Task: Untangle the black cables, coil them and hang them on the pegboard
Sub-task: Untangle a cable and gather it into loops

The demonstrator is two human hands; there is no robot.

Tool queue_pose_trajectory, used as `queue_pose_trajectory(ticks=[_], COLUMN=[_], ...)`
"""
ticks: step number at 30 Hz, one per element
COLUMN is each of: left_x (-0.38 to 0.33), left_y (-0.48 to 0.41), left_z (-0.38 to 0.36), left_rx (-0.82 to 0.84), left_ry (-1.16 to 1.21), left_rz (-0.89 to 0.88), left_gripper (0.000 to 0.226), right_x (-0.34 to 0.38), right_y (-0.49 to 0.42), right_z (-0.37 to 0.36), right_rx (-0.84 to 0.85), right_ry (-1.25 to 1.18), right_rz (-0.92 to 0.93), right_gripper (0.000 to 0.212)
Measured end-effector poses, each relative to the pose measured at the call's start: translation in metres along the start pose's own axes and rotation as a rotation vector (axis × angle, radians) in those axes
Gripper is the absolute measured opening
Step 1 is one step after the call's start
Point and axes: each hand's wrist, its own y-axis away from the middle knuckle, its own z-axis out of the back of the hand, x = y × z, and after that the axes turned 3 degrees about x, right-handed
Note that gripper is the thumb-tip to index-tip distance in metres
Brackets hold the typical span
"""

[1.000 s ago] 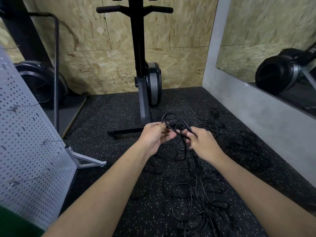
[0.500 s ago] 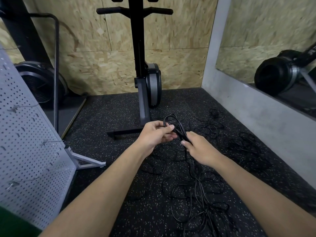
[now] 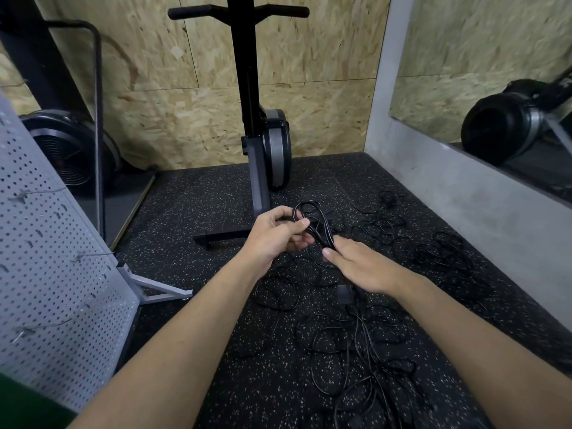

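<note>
- You are winding a small coil (image 3: 312, 221), held just in front of the foot of the black exercise machine (image 3: 266, 150). Make each new loop match the last, and let the strand slide through your hand so twists run out toward the loose end.
- Your left hand (image 3: 278, 233) grips the coil, fingers curled narrowly round the bunched loops.
- Your right hand (image 3: 365, 267), on the near side of the coil from the machine, lies over the trailing strand, thumb touching it. Whether the fingers underneath close on it, I cannot tell.
- The remaining black cables (image 3: 356, 351) sprawl tangled on the floor, nearer you than the machine. The pegboard (image 3: 55, 274) stands to the machine's left.
</note>
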Motion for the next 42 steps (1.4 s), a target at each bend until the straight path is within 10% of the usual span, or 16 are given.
queue_pose_trajectory(ticks=[18, 26, 42], left_x=[0.016, 0.066, 0.111], left_y=[-0.004, -0.007, -0.010], left_z=[0.000, -0.012, -0.007], left_rx=[0.033, 0.340, 0.414], left_ry=[0.048, -0.437, -0.807], left_rz=[0.030, 0.049, 0.057], left_gripper=[0.021, 0.051, 0.014], right_x=[-0.009, 0.013, 0.006], right_y=[0.005, 0.012, 0.007], right_z=[0.013, 0.033, 0.034], right_rx=[-0.087, -0.092, -0.228], right_ry=[-0.216, -0.471, -0.467], right_rz=[-0.037, 0.128, 0.045], right_gripper=[0.024, 0.023, 0.025])
